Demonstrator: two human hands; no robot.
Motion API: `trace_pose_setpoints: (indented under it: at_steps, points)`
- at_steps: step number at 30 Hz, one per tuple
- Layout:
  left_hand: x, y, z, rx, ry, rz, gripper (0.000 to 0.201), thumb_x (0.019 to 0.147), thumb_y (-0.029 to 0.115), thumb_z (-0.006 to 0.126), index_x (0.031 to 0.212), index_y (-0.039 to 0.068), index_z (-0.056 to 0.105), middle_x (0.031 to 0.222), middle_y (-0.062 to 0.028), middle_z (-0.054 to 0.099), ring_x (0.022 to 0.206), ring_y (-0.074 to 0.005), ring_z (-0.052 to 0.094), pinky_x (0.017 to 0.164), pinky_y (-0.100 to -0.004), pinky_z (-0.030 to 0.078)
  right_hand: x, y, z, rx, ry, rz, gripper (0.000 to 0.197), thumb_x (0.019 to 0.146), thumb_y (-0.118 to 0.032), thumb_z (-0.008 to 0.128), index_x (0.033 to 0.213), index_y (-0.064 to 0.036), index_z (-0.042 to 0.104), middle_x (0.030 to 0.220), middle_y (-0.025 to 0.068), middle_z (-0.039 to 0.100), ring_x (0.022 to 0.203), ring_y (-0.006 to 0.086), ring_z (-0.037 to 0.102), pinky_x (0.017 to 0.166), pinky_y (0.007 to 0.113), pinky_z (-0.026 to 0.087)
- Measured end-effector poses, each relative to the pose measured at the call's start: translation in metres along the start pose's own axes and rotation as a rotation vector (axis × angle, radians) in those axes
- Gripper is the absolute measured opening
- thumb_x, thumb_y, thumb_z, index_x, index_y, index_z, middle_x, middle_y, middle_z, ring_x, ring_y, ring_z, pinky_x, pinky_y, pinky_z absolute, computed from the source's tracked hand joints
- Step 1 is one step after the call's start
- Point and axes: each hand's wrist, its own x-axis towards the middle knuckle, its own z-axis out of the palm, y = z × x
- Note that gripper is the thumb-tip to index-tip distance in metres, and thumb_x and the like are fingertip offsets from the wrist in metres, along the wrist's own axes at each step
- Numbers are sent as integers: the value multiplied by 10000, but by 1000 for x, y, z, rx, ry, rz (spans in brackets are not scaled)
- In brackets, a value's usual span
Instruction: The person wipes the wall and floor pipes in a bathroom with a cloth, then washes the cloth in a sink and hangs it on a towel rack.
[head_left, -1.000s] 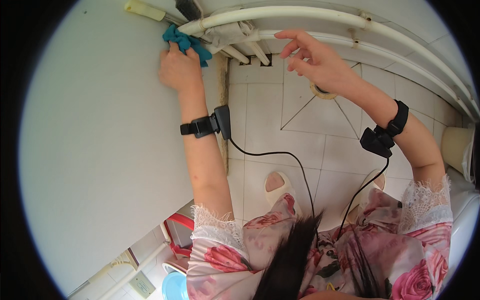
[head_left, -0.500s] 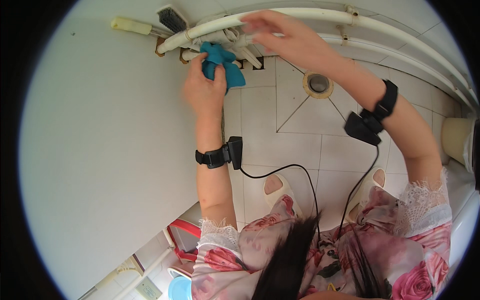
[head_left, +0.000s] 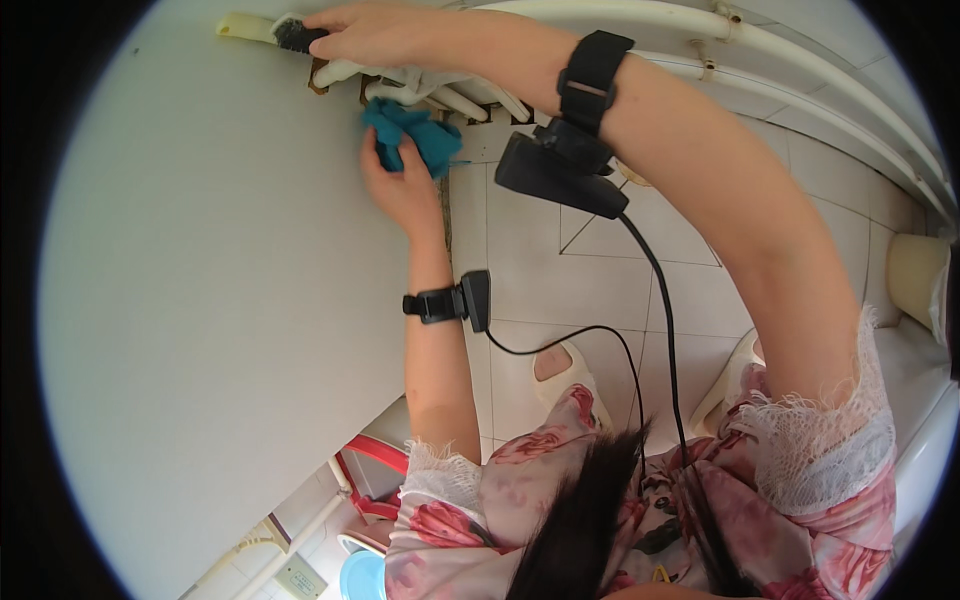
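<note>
My left hand [head_left: 397, 190] is closed on a crumpled teal cloth [head_left: 415, 140], held by the edge of the pale flat panel. At the far left, my right hand [head_left: 345, 32] reaches across to a small brush [head_left: 297, 34] with dark bristles and a white body. Its thumb and fingers close on the brush's near side; part of the brush is hidden behind them. Just left of the brush sticks out a tool with a pale yellow handle [head_left: 243, 27], its other end covered.
White pipes [head_left: 800, 50] run along the far wall. A large pale panel [head_left: 220, 270] fills the left side. My right forearm mostly covers a floor drain [head_left: 632, 174]. A beige bin [head_left: 915, 275] stands at the right; a light blue basin [head_left: 362, 576] and red-framed item [head_left: 375, 455] sit lower left.
My right hand has swung left from above the pipes onto the brush, which has shifted left against the yellow handle. My left hand, still holding the cloth, has come slightly nearer.
</note>
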Motion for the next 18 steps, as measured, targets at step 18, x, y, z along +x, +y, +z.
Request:
trace_pose_setpoints:
  at_steps: [18]
  points:
    - [-54, 13, 12, -89, -310, 112, 382, 837, 132, 634, 1194, 4, 592, 996, -116, 567, 906, -270, 579, 795, -335, 472, -221, 18, -162, 30, -247, 334, 373, 947, -182, 468, 1312, -120, 508, 1164, 53, 582, 944, 112, 585, 800, 264, 497]
